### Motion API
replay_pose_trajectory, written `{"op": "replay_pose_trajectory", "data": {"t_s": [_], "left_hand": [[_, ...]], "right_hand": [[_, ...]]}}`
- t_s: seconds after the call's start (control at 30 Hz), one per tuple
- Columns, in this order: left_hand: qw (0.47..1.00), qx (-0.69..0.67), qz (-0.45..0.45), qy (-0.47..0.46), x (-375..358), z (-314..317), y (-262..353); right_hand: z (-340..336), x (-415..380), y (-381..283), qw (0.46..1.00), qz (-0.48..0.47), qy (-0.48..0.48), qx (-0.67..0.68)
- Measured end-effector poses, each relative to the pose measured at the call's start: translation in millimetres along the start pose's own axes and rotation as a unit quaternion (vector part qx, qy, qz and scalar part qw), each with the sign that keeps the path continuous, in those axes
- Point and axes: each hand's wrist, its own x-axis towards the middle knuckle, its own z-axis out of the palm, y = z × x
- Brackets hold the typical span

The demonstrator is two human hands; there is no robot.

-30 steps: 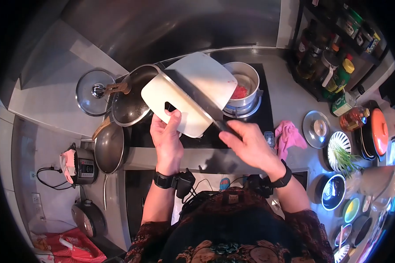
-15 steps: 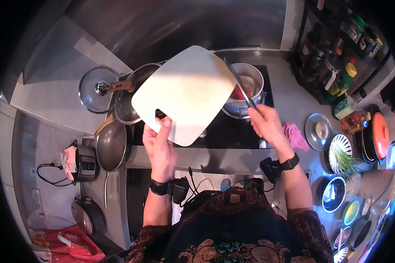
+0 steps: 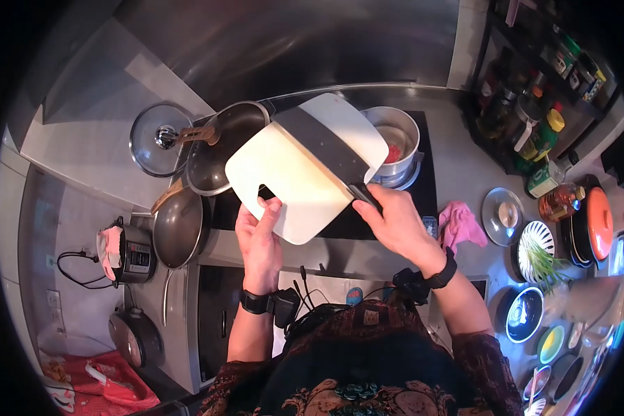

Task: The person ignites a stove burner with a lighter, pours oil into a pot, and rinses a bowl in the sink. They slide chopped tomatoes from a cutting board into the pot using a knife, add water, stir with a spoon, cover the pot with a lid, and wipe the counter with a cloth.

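Observation:
My left hand grips a white cutting board by its corner, thumb on top beside the handle hole. The board is held up over the cooktop, tilted. In my right hand is the black handle of a kitchen knife, whose wide dark blade lies across the board's face. Just behind the board's right side stands a pot on the burner, with red pieces of food inside. The board overlaps the pot's left edge in this view.
Left of the board are a wok, a frying pan and a glass lid. To the right lie a pink cloth, another glass lid, a plate of green onions and a dark bowl. Bottles stand at the back right.
The knife has swung from the board's right edge to across its face. The board has moved slightly right and toward me, and less red food shows in the pot.

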Motion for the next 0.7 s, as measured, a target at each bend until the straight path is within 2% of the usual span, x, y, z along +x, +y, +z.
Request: {"op": "replay_pose_trajectory", "data": {"t_s": [0.13,0.2,0.27,0.33,0.4,0.5,0.6,0.7], "left_hand": [[1.000,-0.008,-0.002,-0.012,-8,-1,4],[1.000,-0.011,0.005,-0.011,-12,-7,6],[1.000,-0.011,0.011,-0.005,-15,-16,7],[1.000,-0.013,0.012,0.016,-19,-21,13],[1.000,-0.016,0.002,0.013,-20,-32,17],[0.999,-0.022,-0.015,0.030,-23,-48,18],[0.999,-0.021,-0.033,0.036,-29,-61,22],[0.999,-0.019,-0.028,0.040,-33,-70,26]], "right_hand": [[1,5,16,0.997,0.060,0.014,-0.048],[-2,8,38,0.993,0.079,0.074,-0.051],[-11,7,63,0.987,0.135,0.081,-0.008],[-29,3,44,0.962,0.237,0.062,0.121],[-40,-3,35,0.947,0.226,0.055,0.222],[-50,-19,29,0.895,0.201,0.049,0.396],[-58,-31,27,0.804,0.220,0.027,0.552],[-60,-36,44,0.730,0.265,0.023,0.630]]}}
